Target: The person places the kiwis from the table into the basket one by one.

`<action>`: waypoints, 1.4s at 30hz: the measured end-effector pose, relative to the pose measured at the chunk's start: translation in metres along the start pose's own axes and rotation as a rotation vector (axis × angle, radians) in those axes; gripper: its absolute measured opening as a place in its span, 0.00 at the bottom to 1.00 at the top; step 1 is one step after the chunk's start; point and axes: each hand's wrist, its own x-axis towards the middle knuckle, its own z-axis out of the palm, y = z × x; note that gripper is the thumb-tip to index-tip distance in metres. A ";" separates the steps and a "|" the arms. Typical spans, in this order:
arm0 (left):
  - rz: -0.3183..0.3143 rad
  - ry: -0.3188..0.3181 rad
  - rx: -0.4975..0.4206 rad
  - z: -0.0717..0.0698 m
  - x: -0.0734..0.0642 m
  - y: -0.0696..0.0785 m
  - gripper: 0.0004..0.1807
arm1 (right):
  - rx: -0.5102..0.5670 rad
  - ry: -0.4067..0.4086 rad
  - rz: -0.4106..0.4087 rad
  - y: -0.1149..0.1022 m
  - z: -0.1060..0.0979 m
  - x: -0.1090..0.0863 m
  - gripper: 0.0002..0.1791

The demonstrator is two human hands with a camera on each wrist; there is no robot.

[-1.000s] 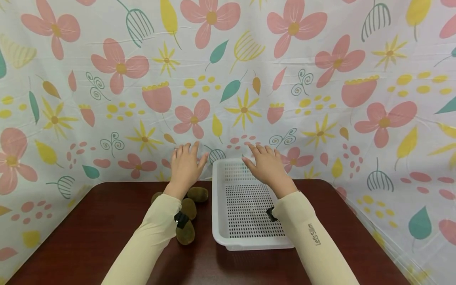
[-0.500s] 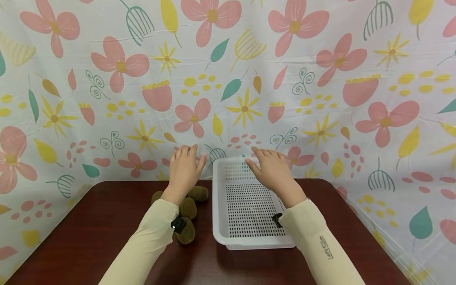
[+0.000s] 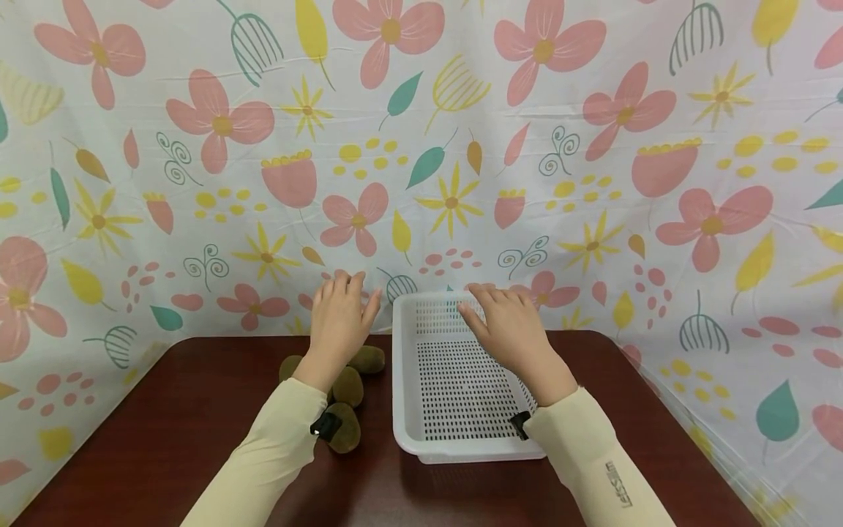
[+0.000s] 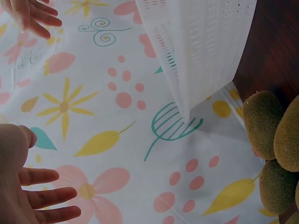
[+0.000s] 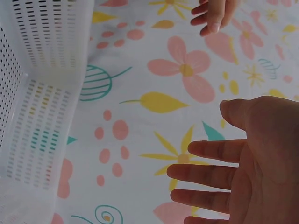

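Observation:
My left hand [image 3: 339, 322] is held in the air over the kiwis, its fingers extended and nothing in them. Several brown fuzzy kiwis [image 3: 347, 386] lie in a group on the table, partly hidden by the left wrist; the left wrist view shows the kiwis [image 4: 262, 122] at its right edge. To their right stands a white perforated plastic basket [image 3: 407, 410], with no contents visible. Above its right side hovers my right hand [image 3: 510, 329], holding nothing. In the right wrist view the right hand [image 5: 261, 163] has spread, straight fingers, apart from the basket [image 5: 56, 93].
The dark reddish-brown table [image 3: 197, 417] has rounded far corners. Behind it hangs a white cloth [image 3: 421, 161] printed with flowers and leaves. Each sleeve carries a black wrist device [image 3: 326, 426].
My right hand has moved back toward me and a little to the right. The left hand has shifted slightly left and lower. Kiwis and basket have stayed in place.

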 end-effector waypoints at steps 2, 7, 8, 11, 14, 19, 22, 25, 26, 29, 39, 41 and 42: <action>0.003 0.006 0.001 -0.001 -0.001 0.001 0.26 | 0.000 0.010 -0.004 -0.001 0.000 -0.003 0.29; 0.020 0.027 0.014 -0.002 -0.005 0.001 0.26 | -0.027 0.041 -0.018 -0.003 0.002 -0.010 0.28; 0.024 0.029 0.016 -0.003 -0.005 0.001 0.26 | -0.033 0.045 -0.019 -0.003 0.002 -0.012 0.28; 0.035 0.038 0.016 -0.004 -0.008 0.002 0.26 | -0.044 0.047 -0.017 -0.004 0.002 -0.017 0.28; 0.043 0.045 0.014 -0.005 -0.009 0.003 0.25 | -0.046 0.046 -0.010 -0.005 0.002 -0.022 0.28; 0.052 0.050 0.000 -0.007 -0.012 0.006 0.23 | -0.046 0.065 -0.002 -0.007 0.001 -0.031 0.26; 0.061 0.058 -0.003 -0.007 -0.014 0.007 0.22 | -0.046 0.077 0.005 -0.008 0.001 -0.038 0.26; 0.069 0.071 -0.001 -0.007 -0.015 0.008 0.22 | -0.040 0.087 0.017 -0.010 0.001 -0.046 0.26; 0.071 0.074 -0.001 -0.007 -0.015 0.008 0.22 | -0.037 0.091 0.020 -0.010 0.001 -0.048 0.26; 0.077 0.085 -0.001 -0.008 -0.017 0.009 0.21 | -0.029 0.105 0.029 -0.012 0.002 -0.055 0.26; 0.090 0.105 0.003 -0.007 -0.021 0.009 0.20 | -0.034 0.159 0.025 -0.015 0.007 -0.076 0.24; 0.089 0.103 0.002 -0.007 -0.021 0.009 0.20 | -0.036 0.170 0.025 -0.016 0.008 -0.080 0.24; 0.087 0.100 0.002 -0.007 -0.022 0.008 0.20 | -0.038 0.175 0.025 -0.017 0.008 -0.082 0.24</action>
